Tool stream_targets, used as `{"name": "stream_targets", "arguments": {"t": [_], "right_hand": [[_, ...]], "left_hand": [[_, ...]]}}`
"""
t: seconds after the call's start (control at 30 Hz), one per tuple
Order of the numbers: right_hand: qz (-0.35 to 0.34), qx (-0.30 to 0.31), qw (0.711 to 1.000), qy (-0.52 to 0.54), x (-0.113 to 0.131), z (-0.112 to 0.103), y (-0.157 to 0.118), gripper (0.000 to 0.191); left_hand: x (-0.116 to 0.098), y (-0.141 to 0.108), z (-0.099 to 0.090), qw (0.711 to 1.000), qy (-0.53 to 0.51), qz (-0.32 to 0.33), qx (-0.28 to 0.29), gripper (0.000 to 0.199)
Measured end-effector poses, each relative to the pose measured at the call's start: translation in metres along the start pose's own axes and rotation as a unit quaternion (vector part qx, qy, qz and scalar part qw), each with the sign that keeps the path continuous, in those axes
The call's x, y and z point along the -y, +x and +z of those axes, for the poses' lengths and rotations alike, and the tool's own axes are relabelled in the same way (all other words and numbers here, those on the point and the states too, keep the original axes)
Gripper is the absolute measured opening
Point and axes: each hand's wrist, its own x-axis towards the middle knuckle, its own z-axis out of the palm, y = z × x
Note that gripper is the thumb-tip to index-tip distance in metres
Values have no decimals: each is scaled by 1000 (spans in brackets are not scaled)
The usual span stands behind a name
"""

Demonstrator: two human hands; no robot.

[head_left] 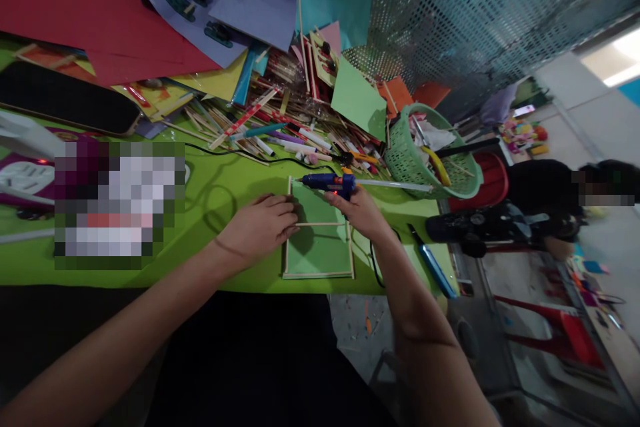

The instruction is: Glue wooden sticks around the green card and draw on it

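Note:
My right hand (363,210) is wrapped round a blue hot glue gun (325,182), with a long glue stick (395,184) sticking out of its back end. The gun's nozzle points left, over the upper left corner of a green card panel (320,253) framed with thin wooden sticks. One more stick (321,224) crosses the panel's middle. At the panel's left edge, my left hand (265,223) has its fingers bent and held together against the frame. Their tips are partly hidden, and the panel lies flat on the green table (220,180).
Loose sticks, markers and coloured paper (260,0) crowd the back. A green basket (430,147) of tools stands at the right, near a blue utility knife (435,270). A black cord (250,155) runs behind the panel. Another person (530,193) is at the far right.

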Motion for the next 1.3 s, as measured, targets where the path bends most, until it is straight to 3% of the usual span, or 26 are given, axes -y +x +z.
{"name": "stream_targets", "arguments": {"t": [0.3, 0.73, 1.0, 1.3], "right_hand": [[12, -5, 1000, -24, -1, 4, 2, 51], [-7, -5, 999, -42, -1, 4, 1, 50], [15, -11, 999, -44, 1, -7, -6, 47], [17, -15, 998, -54, 5, -2, -4, 44]], "left_hand": [[0, 0, 0, 1000, -5, 1, -3, 29], [1, 1, 2, 1000, -14, 4, -8, 27], [-1, 2, -2, 1000, -2, 9, -7, 30], [-1, 1, -2, 1000, -12, 1, -11, 28]]}}
